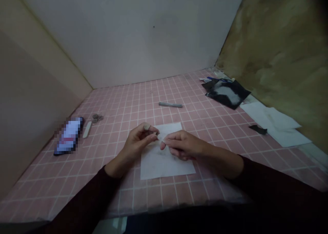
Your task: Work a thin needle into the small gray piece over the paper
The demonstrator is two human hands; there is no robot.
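Both my hands meet over a white sheet of paper [164, 160] lying on the pink checked table cover [123, 111]. My left hand [137, 143] is curled in a pinch, fingertips pressed together near the sheet's top edge. My right hand [183, 145] is also closed, its fingertips pointing left and almost touching those of the left hand. Between the two sets of fingertips is something small and pale that I cannot make out. Dark sleeves cover both forearms.
A phone [68, 135] lies at the left, with small scissors [92, 122] beside it. A grey stick [170, 105] lies behind the sheet. At the back right are a black bag [227, 92], white papers [275, 123] and a small dark scrap [258, 129]. Walls enclose the table.
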